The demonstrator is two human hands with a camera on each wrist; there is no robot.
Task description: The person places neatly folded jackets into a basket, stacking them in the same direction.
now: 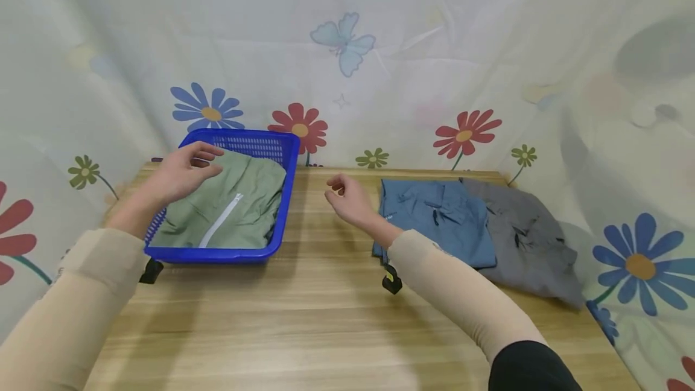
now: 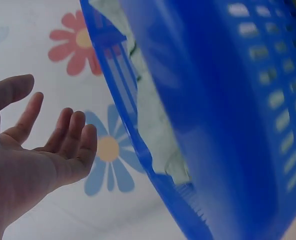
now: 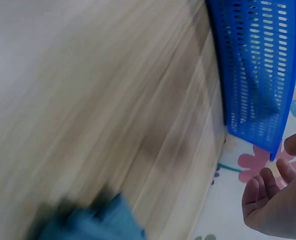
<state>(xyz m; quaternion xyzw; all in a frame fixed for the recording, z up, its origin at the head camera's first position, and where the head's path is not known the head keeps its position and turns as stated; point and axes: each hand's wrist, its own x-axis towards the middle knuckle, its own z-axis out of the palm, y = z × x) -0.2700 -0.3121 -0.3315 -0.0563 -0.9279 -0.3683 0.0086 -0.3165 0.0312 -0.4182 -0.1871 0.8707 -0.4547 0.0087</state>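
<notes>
My left hand (image 1: 184, 175) hovers over the left side of a blue plastic basket (image 1: 217, 255), its fingers loosely bent around nothing. Inside the basket lies a folded green garment (image 1: 257, 189) with a white zipper. In the left wrist view, the same hand (image 2: 48, 155) is apart from the basket wall (image 2: 203, 100). My right hand (image 1: 354, 203) is above the table, between the basket and a folded blue garment (image 1: 461, 228). Its fingers are relaxed and hold nothing; the right wrist view shows that hand (image 3: 283, 207) near the basket's corner.
A grey garment (image 1: 543, 243) lies at the right of the wooden table (image 1: 304, 318), partly under the blue one. Behind the table hangs a white cloth (image 1: 402, 89) printed with flowers and butterflies. Small black pieces show near both wrists.
</notes>
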